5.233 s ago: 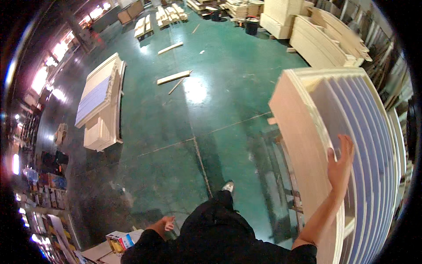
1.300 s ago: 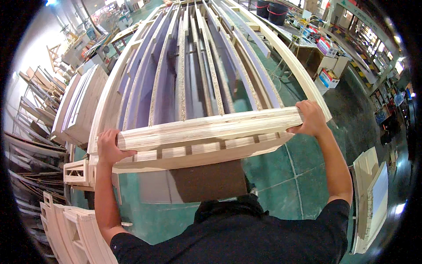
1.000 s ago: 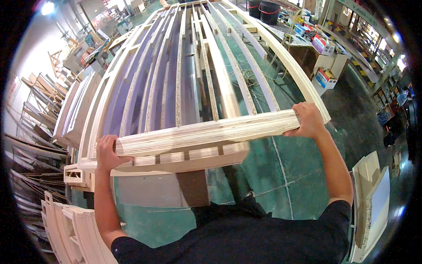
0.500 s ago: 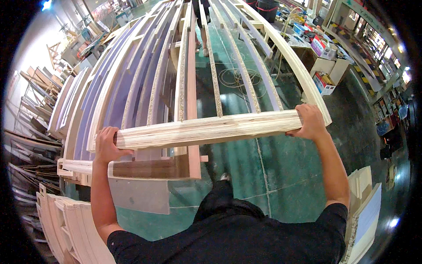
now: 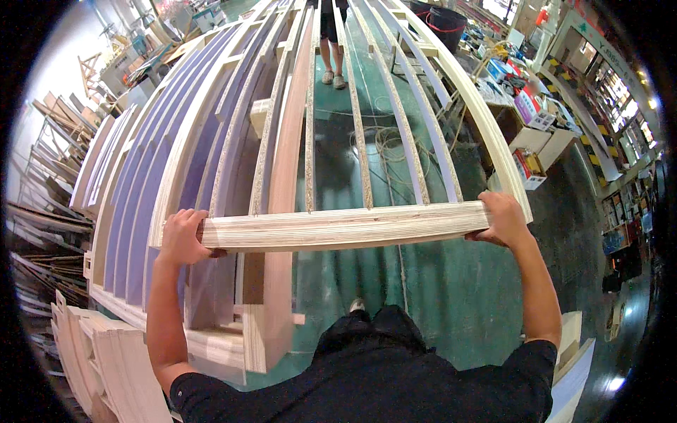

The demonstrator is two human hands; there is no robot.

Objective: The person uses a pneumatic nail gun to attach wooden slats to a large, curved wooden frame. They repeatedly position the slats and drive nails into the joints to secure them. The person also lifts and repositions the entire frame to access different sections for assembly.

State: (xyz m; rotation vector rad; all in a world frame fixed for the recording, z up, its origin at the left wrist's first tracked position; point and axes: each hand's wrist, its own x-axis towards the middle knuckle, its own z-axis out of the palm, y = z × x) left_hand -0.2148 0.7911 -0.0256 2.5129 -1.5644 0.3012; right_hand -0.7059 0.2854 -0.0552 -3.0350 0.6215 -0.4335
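A long wooden frame with several lengthwise slats hangs level in front of me, raised above the floor. My left hand is closed around the left end of its thick near rail, with the thumb underneath. Close to the rail's right end, my right hand grips it the same way, fingers over the top edge. The slats run away from me toward another person, whose legs and sandals show at the far end; that person's hands are out of view.
More slatted frames lie stacked beneath and left of the held one. Wood offcuts lean along the left wall. Wooden parts stand at lower left, pale panels at lower right. A coiled hose lies on the green floor, near a cluttered workbench.
The stacked frames now appear lower and nearer beneath the held frame. More of the other person's legs shows. Both my hands keep their grip on the rail.
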